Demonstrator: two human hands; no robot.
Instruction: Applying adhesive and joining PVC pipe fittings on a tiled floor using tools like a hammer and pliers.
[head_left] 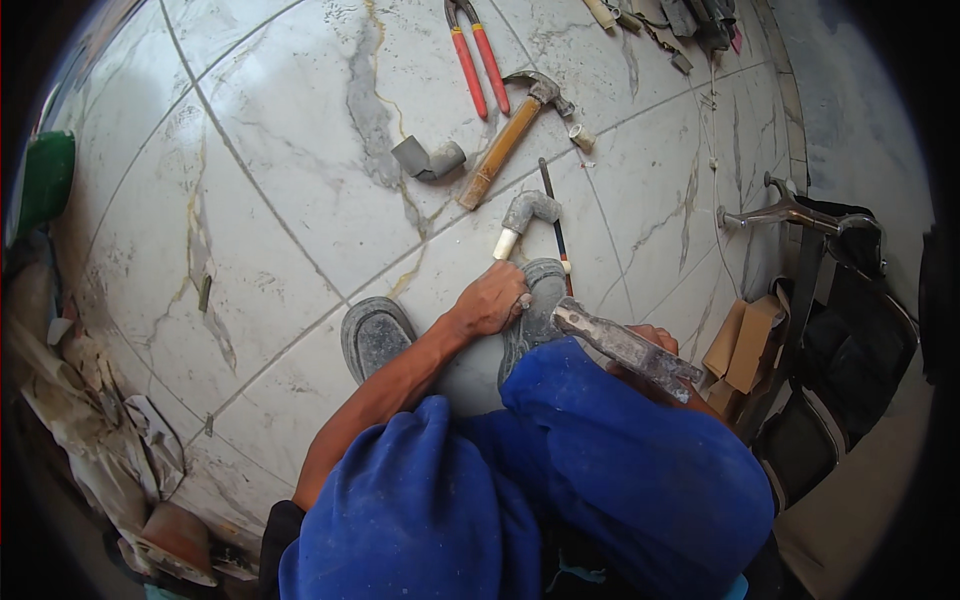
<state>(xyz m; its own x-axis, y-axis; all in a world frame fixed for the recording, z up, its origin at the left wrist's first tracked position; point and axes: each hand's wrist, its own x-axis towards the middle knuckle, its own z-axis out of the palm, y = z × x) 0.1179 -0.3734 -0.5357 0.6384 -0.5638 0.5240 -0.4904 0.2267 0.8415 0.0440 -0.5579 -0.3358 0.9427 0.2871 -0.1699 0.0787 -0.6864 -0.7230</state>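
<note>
My left hand [492, 300] is closed around a short white pipe [506, 244], whose top end sits in a dusty grey elbow fitting [530, 208]. It is just above the grey shoe [541, 300] on my right foot. My right hand [655, 340] is closed on a long, worn grey tool [625, 350] with a scuffed, dusty surface. I cannot make out its kind, and it hides most of that hand. A thin dark rod [555, 220] lies on the tiles beside the elbow fitting. Beyond are a wooden-handled claw hammer [513, 135] and another grey elbow fitting [430, 160].
Red-handled pliers [480, 60] and a small white pipe piece [581, 137] lie farther off on the marbled tile floor [270, 130]. At right stand an open cardboard box [748, 342] and a black chair with metal legs [835, 330]. Dusty cloth [80, 400] is heaped at left.
</note>
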